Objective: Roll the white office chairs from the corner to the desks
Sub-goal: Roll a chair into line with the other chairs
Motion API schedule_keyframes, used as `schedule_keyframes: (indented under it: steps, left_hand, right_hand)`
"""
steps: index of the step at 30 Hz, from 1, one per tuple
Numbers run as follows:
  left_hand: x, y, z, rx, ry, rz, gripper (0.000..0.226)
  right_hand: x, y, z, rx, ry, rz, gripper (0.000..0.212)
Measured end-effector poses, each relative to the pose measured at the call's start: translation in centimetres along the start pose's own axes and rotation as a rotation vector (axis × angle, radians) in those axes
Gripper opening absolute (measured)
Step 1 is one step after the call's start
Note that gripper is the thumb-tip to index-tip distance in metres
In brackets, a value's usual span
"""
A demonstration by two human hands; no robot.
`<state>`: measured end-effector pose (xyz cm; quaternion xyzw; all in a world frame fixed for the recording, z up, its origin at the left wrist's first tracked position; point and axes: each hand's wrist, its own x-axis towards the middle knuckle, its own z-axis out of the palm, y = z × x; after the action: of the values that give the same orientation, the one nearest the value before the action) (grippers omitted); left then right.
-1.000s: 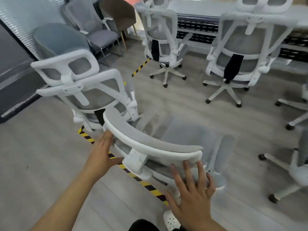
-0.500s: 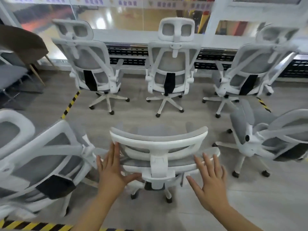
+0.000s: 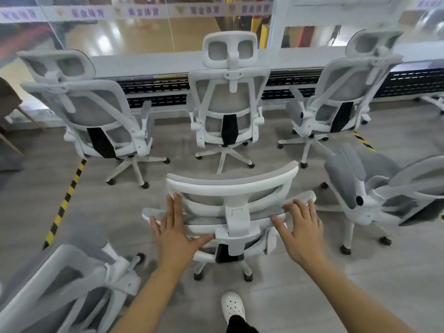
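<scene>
At far left I see yellow-and-black striped tape (image 3: 64, 203) running across the grey plank floor (image 3: 28, 212), and a white-framed chair with grey mesh (image 3: 72, 282) tilting into the lower corner. Behind it, three white office chairs stand in a row facing a long desk edge (image 3: 149, 62): the left chair (image 3: 96, 121), the middle chair (image 3: 228, 104) and the right chair (image 3: 341, 102), each with a curved plastic frame, grey mesh back, black lumbar strip and five-spoke caster base.

In the centre, directly before me, is the chair being pushed (image 3: 233, 203), its rounded white headrest and grey padding seen from behind. My left hand (image 3: 176, 234) lies flat on its back frame, fingers straight and together, thumb spread toward the central bracket. My right hand (image 3: 302, 229) has fingers splayed and slightly bent, fingertips on the right armrest. Both forearms reach forward, bare. A white clog (image 3: 233, 306) shows below.

At right, another grey-and-white chair (image 3: 360, 195) sits turned sideways.
</scene>
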<state>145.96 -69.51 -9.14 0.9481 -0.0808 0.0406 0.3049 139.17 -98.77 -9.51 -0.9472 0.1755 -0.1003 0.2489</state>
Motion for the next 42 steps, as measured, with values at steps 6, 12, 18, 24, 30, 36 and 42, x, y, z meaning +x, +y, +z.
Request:
schedule_keyframes:
  steps: [6,12,18,24,30,36,42]
  left_hand:
    - [5.5,-0.8,0.1,-0.168,-0.053,0.028,0.11]
    - [11.4,-5.4,-2.0,-0.166,-0.129,0.042,0.09]
    - [17.9,-8.6,-2.7,-0.245,-0.468,0.073,0.066]
    - [20.9,-8.4,-2.4,-0.285,-0.532,0.183,0.053]
    - [22.6,-8.5,-1.9,-0.332,-0.559,0.226,0.051]
    - [24.6,-8.5,-1.6,-0.377,-0.641,0.325,0.044]
    - [24.9,-8.2,-0.6,-0.435,-0.666,0.357,0.039]
  right_hand:
    - [5.8,0.8,1.1,-0.003,0.108,-0.003,0.05]
    - [9.5,1.5,1.7,0.002,0.152,0.016,0.046]
    - [11.6,0.2,1.7,-0.051,0.197,0.133,0.03]
    - [11.5,-2.8,1.8,-0.055,0.205,0.349,0.031]
    - [11.4,-5.8,2.1,0.255,0.231,0.569,0.05]
    - [10.3,-10.2,2.7,0.688,0.3,0.712,0.041]
    - [9.0,-12.9,3.2,0.846,0.367,0.635,0.023]
